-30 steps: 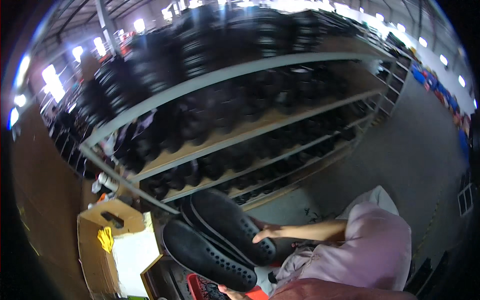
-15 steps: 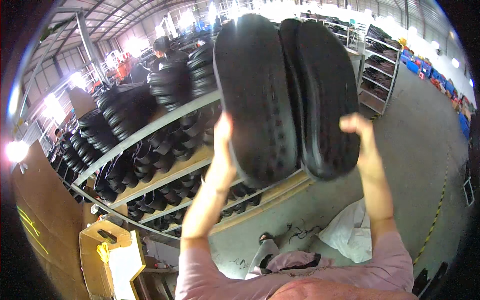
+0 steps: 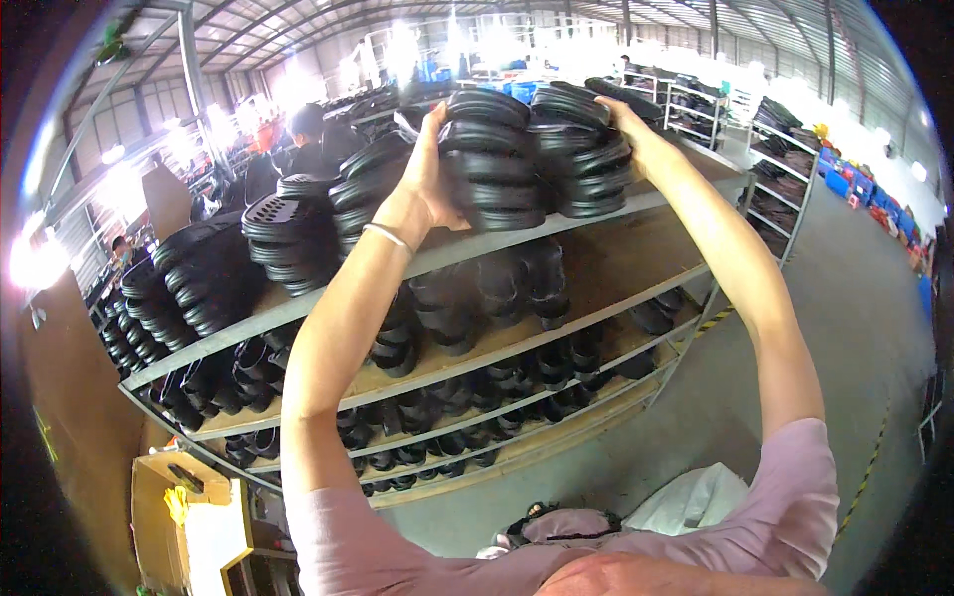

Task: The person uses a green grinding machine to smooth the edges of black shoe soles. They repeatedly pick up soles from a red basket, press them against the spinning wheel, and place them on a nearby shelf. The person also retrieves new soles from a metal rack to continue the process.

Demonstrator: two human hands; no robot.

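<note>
Two side-by-side stacks of black shoe soles [image 3: 492, 169] are at the top shelf [image 3: 686, 189] of a metal rack, close to its front edge. My left hand [image 3: 427, 179] presses against the left side of the stacks, fingers partly hidden behind them. On the other side, my right hand [image 3: 634, 134] grips the upper right of the pair. Both arms are stretched forward. More black soles [image 3: 288, 233] stand piled on the same shelf to the left of my left hand.
Lower shelves carry rows of black footwear parts [image 3: 447, 313]. A cardboard box [image 3: 159, 507] with something yellow stands at lower left. A white sack [image 3: 691, 497] lies on the floor. Another loaded rack [image 3: 780, 164] is at right. A person [image 3: 306, 134] is beyond the rack.
The soles have moved away from me, from close up in front of the rack to the top shelf. My arms have stretched out, and my view has shifted toward the rack.
</note>
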